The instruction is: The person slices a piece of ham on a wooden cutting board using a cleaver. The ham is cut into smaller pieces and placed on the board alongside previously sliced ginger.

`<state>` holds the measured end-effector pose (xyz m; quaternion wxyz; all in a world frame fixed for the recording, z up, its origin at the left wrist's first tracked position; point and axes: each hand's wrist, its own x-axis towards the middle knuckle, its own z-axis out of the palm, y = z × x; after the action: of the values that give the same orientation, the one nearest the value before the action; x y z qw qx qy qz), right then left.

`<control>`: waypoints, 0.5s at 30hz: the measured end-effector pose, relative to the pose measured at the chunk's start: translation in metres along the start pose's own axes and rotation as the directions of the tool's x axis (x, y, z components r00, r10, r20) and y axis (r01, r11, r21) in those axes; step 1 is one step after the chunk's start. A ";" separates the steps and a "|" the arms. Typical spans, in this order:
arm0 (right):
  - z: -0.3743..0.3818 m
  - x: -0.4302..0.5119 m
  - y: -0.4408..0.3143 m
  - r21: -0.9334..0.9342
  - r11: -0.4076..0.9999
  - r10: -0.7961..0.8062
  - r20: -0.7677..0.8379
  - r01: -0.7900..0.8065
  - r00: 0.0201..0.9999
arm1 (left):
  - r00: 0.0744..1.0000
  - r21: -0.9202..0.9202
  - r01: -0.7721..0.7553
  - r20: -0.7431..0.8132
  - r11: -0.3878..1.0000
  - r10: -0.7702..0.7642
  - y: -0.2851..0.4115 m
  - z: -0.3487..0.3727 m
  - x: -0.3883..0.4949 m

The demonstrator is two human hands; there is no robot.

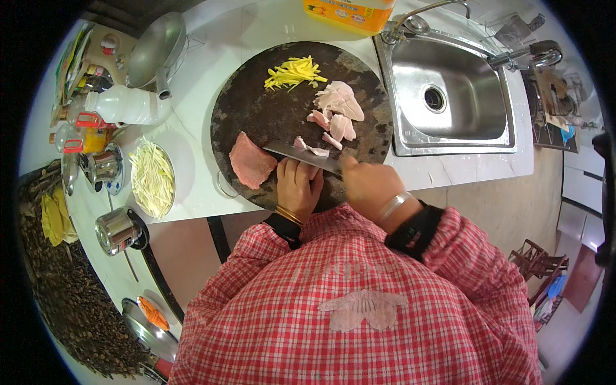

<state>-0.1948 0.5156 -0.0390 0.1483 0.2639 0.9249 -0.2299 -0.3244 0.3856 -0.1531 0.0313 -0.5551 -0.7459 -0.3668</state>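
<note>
A dark round chopping board (269,110) lies on the white counter before me. My right hand (373,187) is closed around the handle of a kitchen knife (303,155), whose wide blade points left over the board. My left hand (297,185) presses with bent fingers beside the blade on a piece of pale meat (313,172), mostly hidden by the hand. Left of it lies a larger piece of pink raw meat (251,161). Beyond the blade are small cut strips of meat (310,147). Sliced pale meat (339,103) and a heap of yellow strips (296,73) lie farther back.
A stainless steel sink (452,144) adjoins the board at right. At left stand a plate of pale shredded vegetable (153,178), a metal pot (118,232), a white plastic jug (127,105) and a wok (156,50). A yellow-labelled container (349,14) stands behind the board.
</note>
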 end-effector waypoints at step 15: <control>0.009 0.031 -0.017 -0.034 0.999 -0.030 -0.016 0.029 0.999 | 1.000 0.008 -0.020 0.024 1.000 0.020 0.000 -0.001 -0.001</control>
<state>-0.2281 0.5114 -0.0528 0.1417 0.2497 0.9336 -0.2143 -0.3247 0.3845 -0.1526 0.0282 -0.5667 -0.7422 -0.3567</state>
